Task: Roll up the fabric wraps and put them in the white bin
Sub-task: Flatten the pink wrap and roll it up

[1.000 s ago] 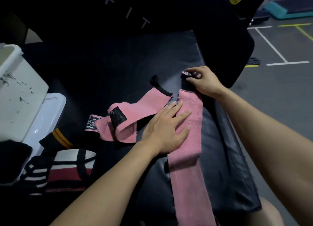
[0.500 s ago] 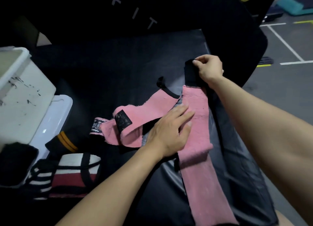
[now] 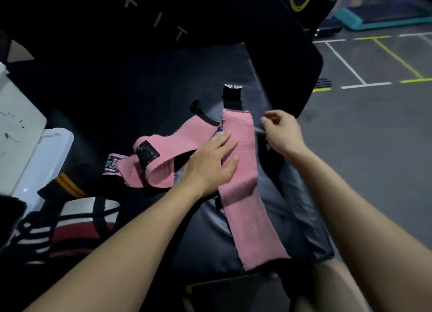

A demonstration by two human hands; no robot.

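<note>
Releasing the black strap end, my right hand (image 3: 279,130) hovers loosely curled, holding nothing; my left hand (image 3: 210,162) presses flat on the pink wrap (image 3: 243,195) between them.

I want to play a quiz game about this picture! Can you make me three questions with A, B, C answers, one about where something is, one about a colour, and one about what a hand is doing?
1. Where does the left hand rest?
A. in the white bin
B. flat on the long pink wrap
C. on the floor

2. What colour is the tab at the far end of the long pink wrap?
A. black
B. green
C. yellow

3. What is the right hand doing?
A. gripping the wrap's tab
B. pressing on the striped wrap
C. holding nothing, beside the wrap

Answers:
1 B, its straight fingers lie on the pink cloth.
2 A, the end piece is black with a small pale edge.
3 C, its fingers are loosely curled, clear of the wrap's right edge.
</note>
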